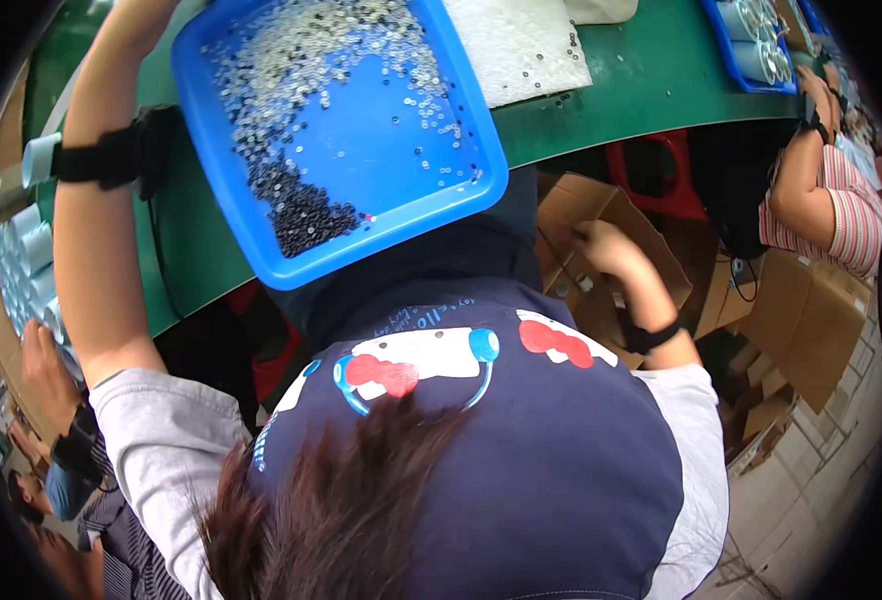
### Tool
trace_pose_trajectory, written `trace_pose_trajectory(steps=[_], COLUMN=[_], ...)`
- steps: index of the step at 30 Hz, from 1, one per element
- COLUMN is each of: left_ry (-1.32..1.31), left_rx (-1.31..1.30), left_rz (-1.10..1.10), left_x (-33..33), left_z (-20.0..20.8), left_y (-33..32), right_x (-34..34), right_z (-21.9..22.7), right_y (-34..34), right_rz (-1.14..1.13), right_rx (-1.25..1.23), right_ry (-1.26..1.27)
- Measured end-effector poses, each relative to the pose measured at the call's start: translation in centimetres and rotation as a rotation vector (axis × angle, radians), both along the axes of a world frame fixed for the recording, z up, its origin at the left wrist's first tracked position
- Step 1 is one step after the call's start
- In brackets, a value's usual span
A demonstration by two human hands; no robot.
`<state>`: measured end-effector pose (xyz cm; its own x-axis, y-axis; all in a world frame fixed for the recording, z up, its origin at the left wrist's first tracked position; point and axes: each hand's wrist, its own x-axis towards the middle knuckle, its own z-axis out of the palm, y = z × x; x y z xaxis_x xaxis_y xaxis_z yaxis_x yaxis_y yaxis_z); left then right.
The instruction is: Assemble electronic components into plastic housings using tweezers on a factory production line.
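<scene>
A blue tray (361, 120) holds many small rings, whitish clear ones (291, 50) along its far and left sides and a heap of black ones (306, 210) in its near left corner. The tray's near edge juts over the table edge above my lap. My left arm reaches up along the tray's left side, and its hand is cut off by the upper picture edge. Off to my right, my right hand (606, 247) hangs over an open cardboard box (651, 225). Its fingers are curled together; whatever they hold, if anything, is too small to make out.
A white foam sheet (511, 50) with scattered black rings lies right of the tray on the green table (601, 120). Pale blue cups (26, 245) stand at the left. Co-workers sit on both sides; another blue tray (751, 80) of cups is far right. More cardboard boxes (801, 320) stand at the right.
</scene>
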<state>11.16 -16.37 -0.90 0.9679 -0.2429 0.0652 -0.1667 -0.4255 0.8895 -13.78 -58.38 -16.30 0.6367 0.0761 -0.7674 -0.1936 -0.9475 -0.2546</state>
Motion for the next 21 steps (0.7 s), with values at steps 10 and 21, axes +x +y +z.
trace_pose_trajectory(steps=[10, 21], left_ry=[0.023, 0.135], left_rx=[0.111, -0.046], left_rz=[-0.038, 0.103], left_x=[-0.3, 0.2], left_z=[0.1, -1.0], left_y=[0.8, -0.6], right_x=[-5.0, -18.8], right_z=[-9.8, 8.6], right_y=[1.9, -2.3], right_rz=[-1.031, -1.45], right_rx=[0.39, 0.322], right_ry=[0.088, 0.3])
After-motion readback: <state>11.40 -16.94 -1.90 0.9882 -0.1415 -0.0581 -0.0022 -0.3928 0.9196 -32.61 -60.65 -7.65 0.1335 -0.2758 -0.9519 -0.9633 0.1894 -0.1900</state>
